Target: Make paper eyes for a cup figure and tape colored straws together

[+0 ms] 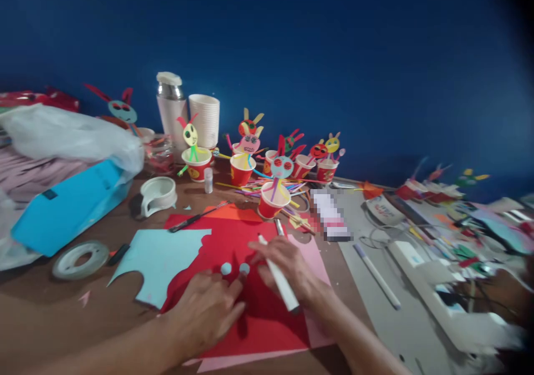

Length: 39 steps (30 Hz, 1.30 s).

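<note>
My right hand is closed around a white marker, held at a slant with its narrow end up and forward. My left hand rests on a red paper sheet, fingers loosely bent and apart. One of its fingertips is at the lower edge of a small light-blue paper disc. A second light-blue disc lies just left of it, by the knuckles. Beside the red sheet is a light-blue paper with curved cut-outs. Pink paper shows from under the red sheet.
Behind the papers stand several red cups with paper-faced figures, the nearest cup beyond my right hand. A craft knife, tape roll and white mug-like ring lie leftward. A power strip and another marker are at right.
</note>
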Each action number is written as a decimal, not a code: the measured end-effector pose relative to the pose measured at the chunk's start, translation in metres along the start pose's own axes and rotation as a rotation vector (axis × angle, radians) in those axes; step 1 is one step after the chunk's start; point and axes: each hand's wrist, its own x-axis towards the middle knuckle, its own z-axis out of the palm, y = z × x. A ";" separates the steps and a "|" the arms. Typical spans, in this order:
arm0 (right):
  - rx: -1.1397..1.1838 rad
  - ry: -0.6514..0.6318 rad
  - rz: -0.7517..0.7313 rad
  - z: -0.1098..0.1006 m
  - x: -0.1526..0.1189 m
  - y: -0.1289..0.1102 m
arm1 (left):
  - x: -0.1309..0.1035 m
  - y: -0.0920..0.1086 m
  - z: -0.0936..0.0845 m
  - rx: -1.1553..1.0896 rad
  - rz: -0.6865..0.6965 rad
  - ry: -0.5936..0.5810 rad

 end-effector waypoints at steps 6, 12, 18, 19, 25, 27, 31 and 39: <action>0.398 0.169 0.494 -0.007 -0.003 -0.010 | -0.001 0.000 0.001 0.062 0.024 0.015; 0.501 0.201 0.632 0.001 0.004 -0.008 | -0.001 0.003 -0.002 0.131 0.056 -0.004; 0.770 0.191 0.699 0.022 0.009 -0.007 | 0.003 0.006 -0.004 0.198 0.137 -0.052; 0.771 0.171 0.723 0.025 0.008 -0.007 | 0.003 0.006 -0.002 0.206 0.150 -0.044; 0.702 0.126 0.789 0.032 0.002 -0.009 | 0.003 0.004 0.004 0.207 0.167 0.010; 0.697 0.132 0.815 0.032 0.000 -0.011 | 0.002 0.004 0.004 0.186 0.157 -0.008; 0.648 0.119 0.824 0.034 -0.004 -0.011 | 0.001 0.005 0.005 0.181 0.120 0.002; 0.470 -0.011 0.811 0.032 -0.003 -0.009 | 0.001 0.003 0.013 0.225 0.199 0.012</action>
